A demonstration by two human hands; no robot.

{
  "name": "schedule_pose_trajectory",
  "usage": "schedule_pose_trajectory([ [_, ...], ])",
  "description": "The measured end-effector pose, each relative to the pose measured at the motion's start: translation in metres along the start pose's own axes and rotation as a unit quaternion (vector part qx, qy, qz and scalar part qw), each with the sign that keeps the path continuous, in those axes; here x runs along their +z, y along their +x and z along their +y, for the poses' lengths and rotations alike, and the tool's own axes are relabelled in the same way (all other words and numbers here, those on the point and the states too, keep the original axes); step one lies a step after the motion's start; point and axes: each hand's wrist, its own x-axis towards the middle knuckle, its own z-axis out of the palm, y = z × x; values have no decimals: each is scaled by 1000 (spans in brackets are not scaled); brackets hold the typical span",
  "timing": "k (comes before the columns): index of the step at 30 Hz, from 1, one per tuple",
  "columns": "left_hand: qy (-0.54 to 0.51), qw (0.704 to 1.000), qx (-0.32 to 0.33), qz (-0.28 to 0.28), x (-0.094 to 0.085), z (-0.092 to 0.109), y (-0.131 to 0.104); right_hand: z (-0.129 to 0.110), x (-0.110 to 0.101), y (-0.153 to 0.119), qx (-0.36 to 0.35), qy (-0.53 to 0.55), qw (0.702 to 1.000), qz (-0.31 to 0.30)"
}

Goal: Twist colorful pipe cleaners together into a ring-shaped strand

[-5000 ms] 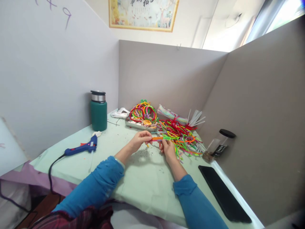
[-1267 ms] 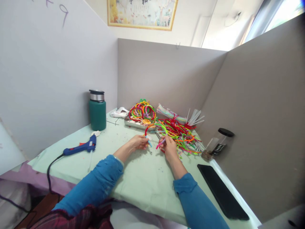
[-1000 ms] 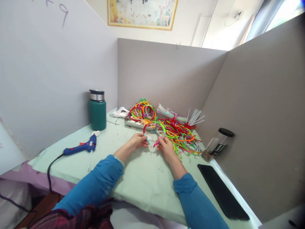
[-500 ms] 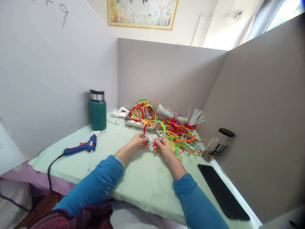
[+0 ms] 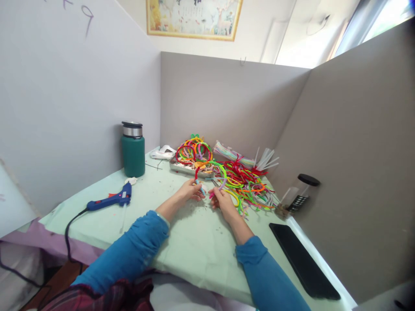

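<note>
A multicoloured fuzzy ring in red, orange, green, purple and blue is held upright above the table, its lower ends apart. My left hand pinches its blue end on the left. The pink and purple end on the right is between the fingers of my right hand. Behind the ring, a metal tray carries wooden pieces and more coloured rings. A tangled pile of coloured fuzzy stems lies just right of the ring.
A blue glue gun with a cord lies at the left, before a green bottle. On the right are a clear jar with black lid and a flat black object. Grey partitions surround the table.
The lower ends of the ring have moved slightly apart, and the gap between my hands is a little wider. Both hands keep hold of the ring.
</note>
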Motion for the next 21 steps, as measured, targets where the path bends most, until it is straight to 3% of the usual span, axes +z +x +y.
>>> schedule_pose_trajectory([
  [14, 130, 986, -61, 87, 0, -4, 8, -4, -3, 1, -21, 62, 997, 31],
  [16, 196, 972, -19, 130, -3, -6, 9, -4, -3, 1, -29, 46, 998, 25],
  [19, 327, 914, 105, 215, -5, -5, 7, -3, -2, 1, -31, 30, 999, 21],
  [21, 364, 890, 177, 210, -4, -3, 5, -4, -1, 1, -30, 29, 999, 21],
])
